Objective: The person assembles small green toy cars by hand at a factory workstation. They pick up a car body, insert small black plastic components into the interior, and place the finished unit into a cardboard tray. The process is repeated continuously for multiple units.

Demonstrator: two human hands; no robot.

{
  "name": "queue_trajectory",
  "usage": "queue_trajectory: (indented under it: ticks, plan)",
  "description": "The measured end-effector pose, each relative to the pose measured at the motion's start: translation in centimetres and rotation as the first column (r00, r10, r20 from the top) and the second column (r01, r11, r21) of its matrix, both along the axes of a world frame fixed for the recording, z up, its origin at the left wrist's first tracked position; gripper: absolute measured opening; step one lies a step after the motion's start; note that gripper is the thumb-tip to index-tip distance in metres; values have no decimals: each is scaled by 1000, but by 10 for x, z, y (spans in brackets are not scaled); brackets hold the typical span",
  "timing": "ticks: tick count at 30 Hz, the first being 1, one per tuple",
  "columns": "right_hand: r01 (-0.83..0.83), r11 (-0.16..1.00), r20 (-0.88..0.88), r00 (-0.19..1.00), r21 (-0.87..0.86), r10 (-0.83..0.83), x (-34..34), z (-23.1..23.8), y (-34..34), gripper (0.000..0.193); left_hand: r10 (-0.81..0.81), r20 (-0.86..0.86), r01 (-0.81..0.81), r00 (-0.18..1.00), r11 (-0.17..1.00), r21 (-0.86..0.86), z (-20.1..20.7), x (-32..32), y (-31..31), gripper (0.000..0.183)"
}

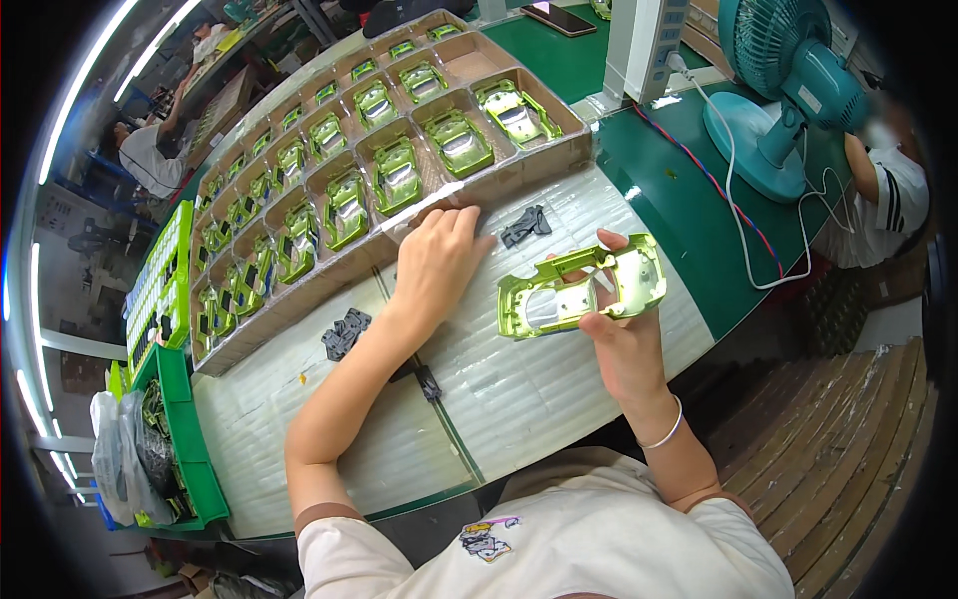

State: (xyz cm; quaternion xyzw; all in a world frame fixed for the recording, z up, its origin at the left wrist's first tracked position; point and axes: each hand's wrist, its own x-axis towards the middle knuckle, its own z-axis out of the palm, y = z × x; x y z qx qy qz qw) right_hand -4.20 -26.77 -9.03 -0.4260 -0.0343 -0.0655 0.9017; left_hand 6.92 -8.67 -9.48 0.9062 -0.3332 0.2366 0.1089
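My right hand (631, 361) holds a bright green toy car body shell (559, 304), its thumb on the near side and fingers behind. The shell's hollow inside faces up, and a pale clear window piece shows in it. My left hand (436, 262) is by the front wall of a cardboard tray (489, 185), fingers bent and drawn together. Whatever its fingertips hold, if anything, is hidden. Just right of that hand lies a black plastic part (526, 227). More black parts (346, 333) lie beside my left forearm, and a small black piece (428, 383) is nearer me.
The divided tray carries several green car shells (396, 175). A green crate (190, 439) with bagged parts stands at left, below a light green rack (160, 280). At right are a teal fan (763, 130), a white cable (733, 190) and another person (883, 195). A phone (559, 18) lies far back.
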Motion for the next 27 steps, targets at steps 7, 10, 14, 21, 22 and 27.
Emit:
queue_trajectory:
  ticks: [7,10,14,21,22,27]
  plan:
    - [12,996,-24,1000,-86,-15,-1,5,-2,81,-176,-634,-101,753,921,-376,21,-9,7,30]
    - [13,990,-20,1000,-143,-16,-2,3,1,78,-440,-767,-258,467,761,-595,33,-16,13,26]
    - [163,917,233,969,-364,-80,1,-4,4,74,-569,-626,-258,533,596,-761,57,-39,6,21]
    - [173,897,303,952,-407,-46,-3,-3,10,71,-717,-523,-350,461,395,-850,73,-75,-6,3]
    - [142,912,262,964,-384,-40,-4,-2,11,72,-649,-531,-238,544,487,-840,71,-76,-6,5]
    - [68,929,149,989,-363,-14,-6,-1,10,74,-387,-242,152,890,751,-642,51,-75,-13,16]
